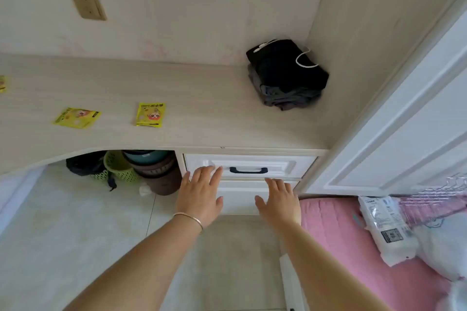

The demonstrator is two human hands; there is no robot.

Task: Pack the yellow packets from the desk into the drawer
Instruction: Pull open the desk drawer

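Observation:
Two yellow packets lie flat on the pale wooden desk (202,98): one packet (150,114) near the middle, another packet (77,117) further left. A sliver of a third yellow packet (2,84) shows at the left edge. Below the desktop the white top drawer (290,166) is closed, with a dark handle (248,170) at its centre. My left hand (201,195), fingers spread and holding nothing, reaches up to the drawer front just left of the handle. My right hand (279,201) is open too, lower, in front of the second drawer.
A pile of folded black and grey clothes (286,73) sits in the desk's back right corner. Stacked basins and a green basket (121,166) stand under the desk. A white wardrobe door (404,121) is on the right, a pink bed (353,247) with a white pack beside it.

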